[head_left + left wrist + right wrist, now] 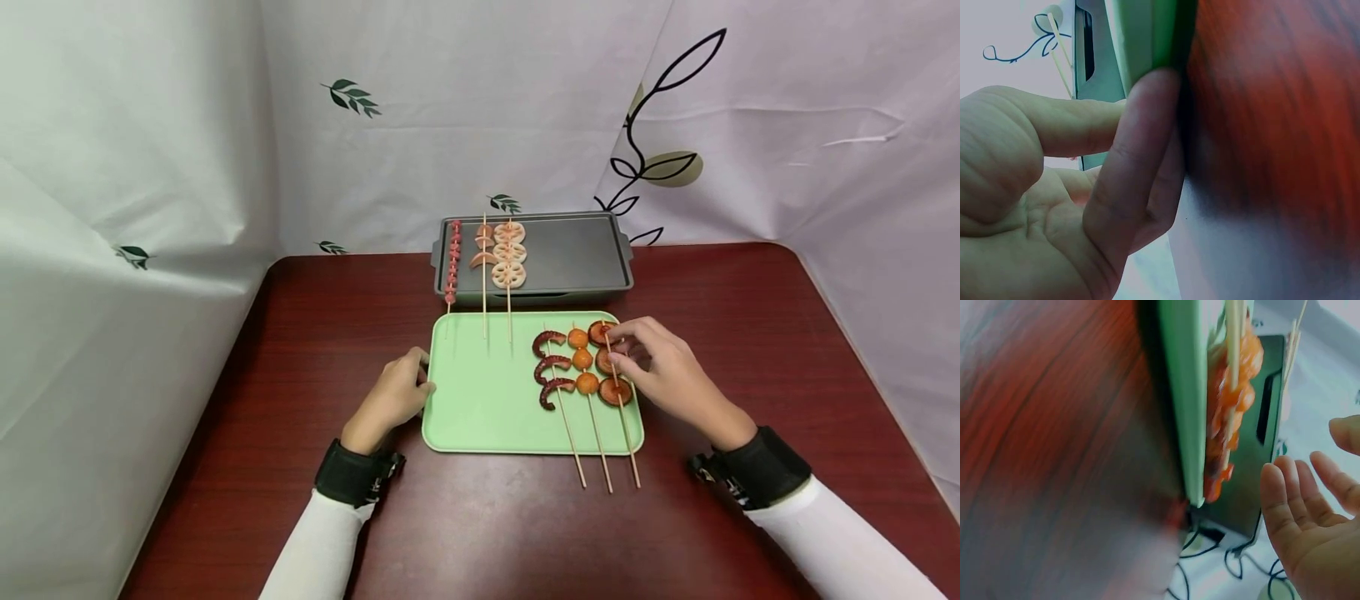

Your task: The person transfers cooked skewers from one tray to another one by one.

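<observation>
A light green tray (480, 408) lies on the table, and my left hand (393, 390) grips its left edge. The left wrist view shows those fingertips right at the tray's rim (1132, 44). Three skewers lie on the tray's right side: a tentacle skewer (557, 387), an orange ball skewer (587, 383) and a brown mushroom-slice skewer (615, 392). My right hand (667, 367) hovers by the mushroom skewer and overlaps part of it in the head view. In the right wrist view, the fingers (1275, 500) are spread and stand apart from the food, holding nothing.
Behind the tray stands a dark grey griddle (573, 250). On its left side lie a pink-piece skewer (453, 262), an orange-piece skewer (484, 260) and a lotus-root skewer (508, 275), their sticks reaching over the tray. A patterned cloth (465, 117) hangs behind the red-brown table (300, 358).
</observation>
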Demonstrator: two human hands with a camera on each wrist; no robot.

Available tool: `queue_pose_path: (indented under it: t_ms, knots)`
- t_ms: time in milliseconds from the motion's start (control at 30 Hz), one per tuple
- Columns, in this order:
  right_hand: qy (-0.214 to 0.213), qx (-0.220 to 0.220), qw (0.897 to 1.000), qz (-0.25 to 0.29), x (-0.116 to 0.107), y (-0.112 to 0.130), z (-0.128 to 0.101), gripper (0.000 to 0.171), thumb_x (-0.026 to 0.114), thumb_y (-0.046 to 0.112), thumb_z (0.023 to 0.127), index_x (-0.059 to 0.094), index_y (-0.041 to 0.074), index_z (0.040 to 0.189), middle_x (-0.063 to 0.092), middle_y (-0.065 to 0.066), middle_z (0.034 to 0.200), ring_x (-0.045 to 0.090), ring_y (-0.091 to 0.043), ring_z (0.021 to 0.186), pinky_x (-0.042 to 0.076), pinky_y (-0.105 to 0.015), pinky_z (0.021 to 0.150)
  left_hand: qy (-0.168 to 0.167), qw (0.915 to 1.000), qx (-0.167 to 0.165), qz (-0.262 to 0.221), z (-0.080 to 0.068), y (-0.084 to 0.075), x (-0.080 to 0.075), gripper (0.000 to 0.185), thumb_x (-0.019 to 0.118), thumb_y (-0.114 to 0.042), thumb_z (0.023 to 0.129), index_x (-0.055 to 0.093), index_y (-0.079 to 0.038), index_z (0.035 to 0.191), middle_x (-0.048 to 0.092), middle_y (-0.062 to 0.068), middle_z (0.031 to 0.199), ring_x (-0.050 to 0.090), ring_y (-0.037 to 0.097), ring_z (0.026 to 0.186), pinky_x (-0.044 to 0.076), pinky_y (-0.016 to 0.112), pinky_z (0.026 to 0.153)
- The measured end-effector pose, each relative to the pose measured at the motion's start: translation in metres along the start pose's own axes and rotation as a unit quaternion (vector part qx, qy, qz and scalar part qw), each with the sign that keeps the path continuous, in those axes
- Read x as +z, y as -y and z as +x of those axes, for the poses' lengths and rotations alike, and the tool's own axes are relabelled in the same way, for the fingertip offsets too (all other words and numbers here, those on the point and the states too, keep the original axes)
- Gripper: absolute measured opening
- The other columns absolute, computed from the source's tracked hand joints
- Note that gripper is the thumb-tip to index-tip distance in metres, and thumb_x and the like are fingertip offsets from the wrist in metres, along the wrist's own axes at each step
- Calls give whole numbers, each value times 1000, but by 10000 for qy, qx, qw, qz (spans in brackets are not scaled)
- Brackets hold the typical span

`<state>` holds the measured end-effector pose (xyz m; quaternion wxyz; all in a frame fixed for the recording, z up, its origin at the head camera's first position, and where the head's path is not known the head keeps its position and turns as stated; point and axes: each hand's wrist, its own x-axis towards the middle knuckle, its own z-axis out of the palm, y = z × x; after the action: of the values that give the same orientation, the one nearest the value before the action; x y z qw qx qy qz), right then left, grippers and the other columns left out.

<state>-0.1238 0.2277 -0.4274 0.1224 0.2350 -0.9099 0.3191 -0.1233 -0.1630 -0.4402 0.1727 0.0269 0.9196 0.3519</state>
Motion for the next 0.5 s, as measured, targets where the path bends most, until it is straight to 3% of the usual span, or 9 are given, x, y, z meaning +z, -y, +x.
queue_pose_path:
  t_ms: [300,500]
  knots:
    - [-43,919,9956,-188,0,-19,-10,23,66,11,89,61,7,111,59,-5,96,57,-15,83,44,-21,68,-32,10000,24,22,0,1,1,36,61,-9,94,48,-4,127,60,13,95,60,18,67,52,28,56]
    - [741,1869,9794,168,-1,-27,-14,23,60,17,94,60,5,114,66,-8,95,62,-15,77,49,-21,65,-51,9999,45,119,1,1,1,36,61,-9,94,49,-4,127,60,13,96,60,18,69,52,28,56]
